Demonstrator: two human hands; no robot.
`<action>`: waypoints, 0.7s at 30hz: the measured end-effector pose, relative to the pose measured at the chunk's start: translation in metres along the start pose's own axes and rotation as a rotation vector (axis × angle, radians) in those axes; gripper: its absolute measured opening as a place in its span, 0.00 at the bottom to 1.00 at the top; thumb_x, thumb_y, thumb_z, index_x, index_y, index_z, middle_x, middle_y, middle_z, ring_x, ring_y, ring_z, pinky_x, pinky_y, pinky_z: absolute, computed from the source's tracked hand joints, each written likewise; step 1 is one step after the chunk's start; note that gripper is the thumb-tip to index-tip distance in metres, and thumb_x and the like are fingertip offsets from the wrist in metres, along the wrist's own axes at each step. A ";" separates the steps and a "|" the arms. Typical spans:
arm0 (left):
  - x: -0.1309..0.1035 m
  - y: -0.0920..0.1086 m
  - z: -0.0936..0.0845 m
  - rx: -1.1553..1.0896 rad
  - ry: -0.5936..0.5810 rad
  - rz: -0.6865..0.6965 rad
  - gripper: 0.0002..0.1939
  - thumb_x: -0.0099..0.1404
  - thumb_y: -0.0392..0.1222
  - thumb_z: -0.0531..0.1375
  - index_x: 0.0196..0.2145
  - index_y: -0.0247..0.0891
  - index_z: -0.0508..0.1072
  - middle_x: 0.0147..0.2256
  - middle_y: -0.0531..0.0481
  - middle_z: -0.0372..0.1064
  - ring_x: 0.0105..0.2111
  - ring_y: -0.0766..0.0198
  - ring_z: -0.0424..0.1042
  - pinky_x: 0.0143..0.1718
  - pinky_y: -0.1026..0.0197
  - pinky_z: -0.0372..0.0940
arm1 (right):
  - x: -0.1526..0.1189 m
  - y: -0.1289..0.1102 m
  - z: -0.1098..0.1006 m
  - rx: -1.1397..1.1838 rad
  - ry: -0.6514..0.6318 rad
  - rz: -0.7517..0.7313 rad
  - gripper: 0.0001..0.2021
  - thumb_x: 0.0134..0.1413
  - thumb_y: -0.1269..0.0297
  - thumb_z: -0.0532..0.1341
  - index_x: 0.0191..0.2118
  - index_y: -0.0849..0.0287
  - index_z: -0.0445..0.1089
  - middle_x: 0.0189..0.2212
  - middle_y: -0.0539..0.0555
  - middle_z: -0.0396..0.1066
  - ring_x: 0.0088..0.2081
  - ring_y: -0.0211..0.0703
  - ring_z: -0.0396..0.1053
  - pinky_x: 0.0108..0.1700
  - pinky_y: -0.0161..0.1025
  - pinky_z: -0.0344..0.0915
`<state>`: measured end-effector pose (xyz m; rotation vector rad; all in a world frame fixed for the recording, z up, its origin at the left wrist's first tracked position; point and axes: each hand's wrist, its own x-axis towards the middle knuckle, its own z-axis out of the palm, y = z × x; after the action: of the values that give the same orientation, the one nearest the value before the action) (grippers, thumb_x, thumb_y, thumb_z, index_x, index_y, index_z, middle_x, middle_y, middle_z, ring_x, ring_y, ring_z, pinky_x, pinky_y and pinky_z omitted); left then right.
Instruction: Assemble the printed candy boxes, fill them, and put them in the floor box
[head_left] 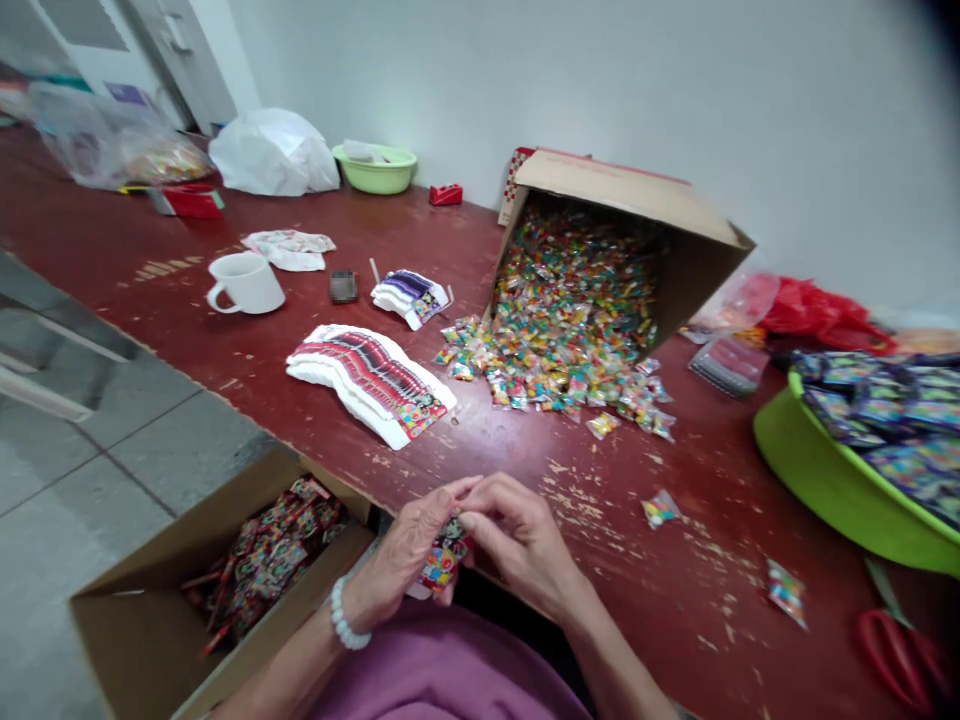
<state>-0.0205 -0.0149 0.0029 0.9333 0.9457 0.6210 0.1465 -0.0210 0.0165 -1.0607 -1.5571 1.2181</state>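
Observation:
Close to my body, at the table's front edge, my left hand [409, 545] wraps round a small printed candy box [441, 565] in red with colourful spots. My right hand [517, 540] pinches at the top end of the same box, its thumb and fingertips pressed together there. Whether the box's end is open or folded is hidden by the fingers. Beyond my hands lies a fanned row of flat printed boxes [367, 380]. A heap of small clear candy packets [540, 370] spills out of a tipped cardboard carton [697, 290].
Left of me stands an open cardboard box [112, 625] holding red printed packs [281, 545]. A white mug [246, 284] and a purple stack of flat boxes [409, 297] are farther back. At right are a green basin [795, 480] with dark packets and red-handled scissors [892, 650].

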 end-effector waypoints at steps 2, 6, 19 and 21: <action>0.002 0.001 0.002 0.008 0.035 0.013 0.31 0.68 0.62 0.51 0.61 0.41 0.62 0.35 0.46 0.73 0.18 0.68 0.68 0.18 0.66 0.63 | -0.003 0.003 0.004 -0.129 0.023 -0.063 0.05 0.60 0.66 0.61 0.38 0.55 0.74 0.39 0.55 0.72 0.41 0.43 0.70 0.42 0.39 0.68; 0.009 0.006 0.003 -0.073 0.050 0.033 0.24 0.65 0.56 0.59 0.55 0.44 0.64 0.37 0.49 0.72 0.26 0.67 0.70 0.26 0.65 0.66 | 0.005 0.020 -0.020 -0.317 0.057 -0.104 0.10 0.61 0.65 0.59 0.47 0.54 0.71 0.42 0.54 0.72 0.42 0.43 0.70 0.46 0.39 0.67; 0.003 0.012 -0.041 -0.032 0.149 0.064 0.22 0.57 0.44 0.69 0.48 0.39 0.70 0.40 0.49 0.71 0.33 0.65 0.69 0.35 0.64 0.65 | 0.034 0.100 -0.176 -0.654 0.666 0.214 0.08 0.49 0.65 0.60 0.35 0.62 0.72 0.37 0.65 0.73 0.48 0.60 0.66 0.57 0.58 0.54; 0.002 0.016 -0.045 0.025 0.166 0.055 0.24 0.56 0.44 0.69 0.49 0.38 0.70 0.42 0.47 0.72 0.36 0.63 0.71 0.38 0.62 0.66 | 0.029 0.095 -0.170 -0.559 0.697 0.216 0.08 0.50 0.60 0.61 0.33 0.60 0.71 0.34 0.63 0.73 0.44 0.58 0.67 0.54 0.57 0.58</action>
<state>-0.0600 0.0117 0.0041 0.9426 1.0808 0.7436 0.3123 0.0633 -0.0488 -1.8149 -1.2500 0.4273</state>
